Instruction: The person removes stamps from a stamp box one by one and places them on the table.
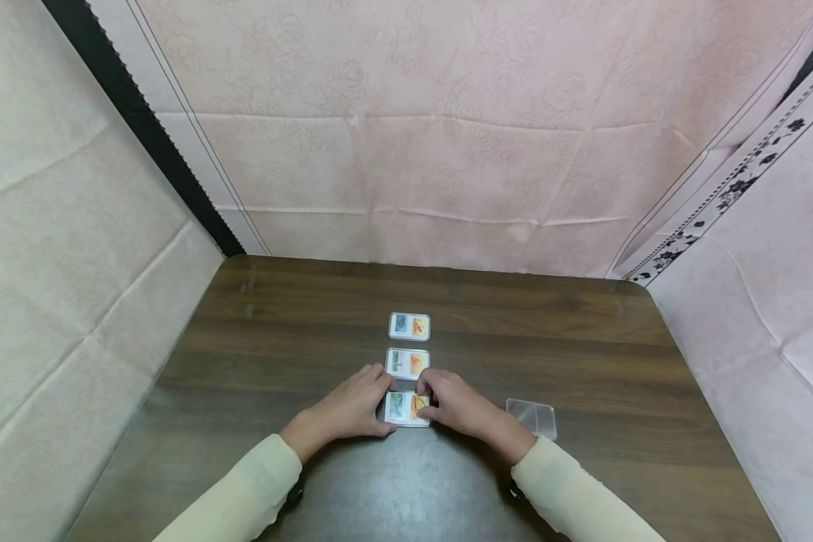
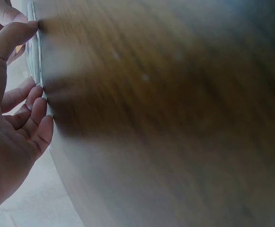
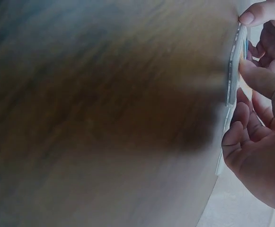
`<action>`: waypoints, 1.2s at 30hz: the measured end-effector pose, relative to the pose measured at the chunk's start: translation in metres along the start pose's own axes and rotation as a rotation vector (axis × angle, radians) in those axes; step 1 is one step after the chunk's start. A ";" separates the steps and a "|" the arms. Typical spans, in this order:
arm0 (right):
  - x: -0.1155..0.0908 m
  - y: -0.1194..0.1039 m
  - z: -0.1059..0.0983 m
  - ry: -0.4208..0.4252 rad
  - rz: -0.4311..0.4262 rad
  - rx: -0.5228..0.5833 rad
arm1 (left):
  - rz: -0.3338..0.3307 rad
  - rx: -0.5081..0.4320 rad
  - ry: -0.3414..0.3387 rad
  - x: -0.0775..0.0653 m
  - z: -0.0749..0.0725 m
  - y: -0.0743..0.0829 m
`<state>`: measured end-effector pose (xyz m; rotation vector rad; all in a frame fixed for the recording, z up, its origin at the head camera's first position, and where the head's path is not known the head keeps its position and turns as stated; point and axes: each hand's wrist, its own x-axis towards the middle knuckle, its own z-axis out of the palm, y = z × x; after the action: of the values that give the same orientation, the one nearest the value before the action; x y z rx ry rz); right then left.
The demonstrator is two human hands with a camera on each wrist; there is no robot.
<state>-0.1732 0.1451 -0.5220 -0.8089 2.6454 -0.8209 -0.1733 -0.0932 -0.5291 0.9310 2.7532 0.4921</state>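
The nearest of several flat clear plastic cases point(image 1: 398, 424) lies on the table between both hands, with a blue picture and an orange one showing on it. My left hand point(image 1: 357, 406) holds its left side, thumb at the near corner and index finger at the far one. From the right, my right hand point(image 1: 462, 405) pinches the orange stamp point(image 3: 244, 90) between thumb and curled index finger. That stamp has a serrated edge. In the left wrist view the case point(image 2: 34, 56) appears edge-on, partly behind the left thumb.
Farther back in the same column lie a middle case point(image 1: 407, 364) and a far case point(image 1: 409, 327), each with similar pictures. An empty clear plastic piece point(image 1: 535, 418) rests beside the right forearm. Pale cloth point(image 1: 406, 165) hangs behind the wooden table point(image 1: 278, 331).
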 end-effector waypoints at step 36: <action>-0.017 0.010 -0.030 0.042 0.013 0.144 | 0.014 -0.002 0.003 -0.001 -0.001 0.001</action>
<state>-0.1759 0.1753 -0.5022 -0.7449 2.5890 -1.0219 -0.1728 -0.0934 -0.5276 0.9500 2.7503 0.4990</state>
